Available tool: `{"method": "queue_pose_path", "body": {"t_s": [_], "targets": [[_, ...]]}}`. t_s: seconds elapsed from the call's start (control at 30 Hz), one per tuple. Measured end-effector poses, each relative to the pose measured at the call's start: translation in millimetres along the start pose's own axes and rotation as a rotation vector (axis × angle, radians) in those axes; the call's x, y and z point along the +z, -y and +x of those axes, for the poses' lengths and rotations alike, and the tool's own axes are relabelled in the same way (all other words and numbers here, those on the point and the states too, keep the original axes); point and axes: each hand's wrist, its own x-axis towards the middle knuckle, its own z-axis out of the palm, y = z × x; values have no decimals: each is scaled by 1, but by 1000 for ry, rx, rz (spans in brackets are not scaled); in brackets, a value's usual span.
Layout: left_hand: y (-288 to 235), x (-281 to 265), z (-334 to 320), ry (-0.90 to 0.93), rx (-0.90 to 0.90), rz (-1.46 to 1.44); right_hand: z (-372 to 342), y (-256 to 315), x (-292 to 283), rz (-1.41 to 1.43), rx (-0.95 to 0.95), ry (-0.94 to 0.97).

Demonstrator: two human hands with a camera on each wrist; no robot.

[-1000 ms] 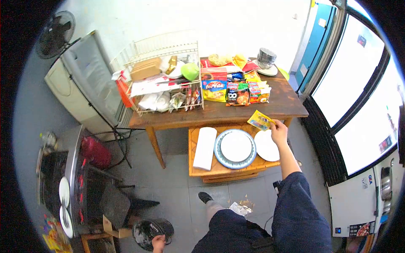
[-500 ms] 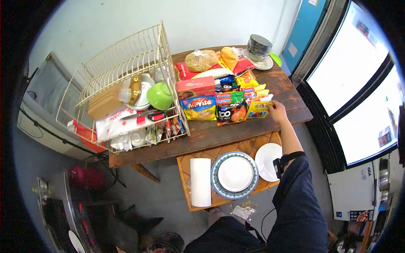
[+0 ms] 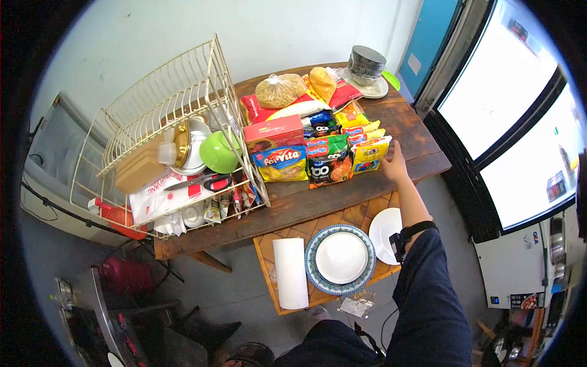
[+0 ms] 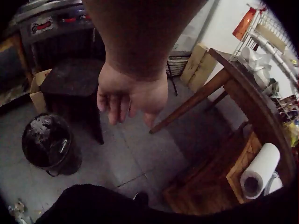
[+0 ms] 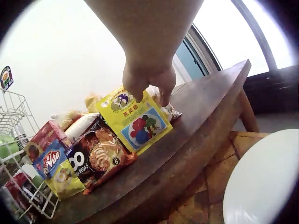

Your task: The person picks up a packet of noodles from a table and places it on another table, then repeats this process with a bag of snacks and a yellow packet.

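My right hand [image 3: 395,165] is at the right end of the packaged food on the wooden table. It holds a flat yellow packet [image 5: 140,123], printed with a round-framed picture of red and green food, by its top edge. The packet stands upright in front of noodle packs [image 3: 367,136], its lower edge at the tabletop. Beside it is a black-and-green noodle pack [image 3: 330,168], then a blue-and-yellow bag [image 3: 281,164] below a red box [image 3: 274,133]. My left hand [image 4: 133,95] hangs over the floor in the left wrist view, fingers loosely curled, holding nothing.
A wire rack [image 3: 165,92] with a green bowl [image 3: 220,151] stands at the table's left. On the low wooden table [image 3: 264,260] are a paper roll [image 3: 290,273], a blue-rimmed plate [image 3: 310,269] and white plates. A black bin [image 4: 70,161] stands on the floor.
My right hand has carried the yellow packet from above the low table to the front of the noodle packs on the wooden table. The head view has shifted closer to the table.
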Motion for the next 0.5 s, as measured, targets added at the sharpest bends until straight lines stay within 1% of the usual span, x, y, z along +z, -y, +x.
{"method": "queue_pose_path", "body": {"t_s": [0.07, 0.1, 0.2, 0.23, 0.33, 0.37, 0.4, 0.43, 0.47, 0.5], "targets": [[-2, -1, -1, -2, -2, 7, 3, -23, 16, 43, 28, -30], [-1, -1, -2, -7, -1, 9, 6, -35, 23, -79, -23, -57], [3, -3, -7, -16, 6, 19, -10, -6, 21, -113, 180, -104], [8, -4, -10, -25, 5, 24, -17, 3, 19, -150, 192, -170], [28, -7, -23, -53, 0, 18, -37, 10, 14, -233, 182, -240], [39, -7, -33, -68, -8, 13, -47, 9, 13, -256, 90, -283], [51, -9, -45, -85, -13, 20, -65, 16, 12, -327, -50, -372], [64, -8, -60, -104, -14, 36, -94, 57, -6, -146, -192, -227], [73, -9, -77, -124, -9, 79, -122, 72, 1, -17, -297, -315], [80, -8, -96, -142, -13, 124, -153, 97, 2, 171, -326, -195]]}}
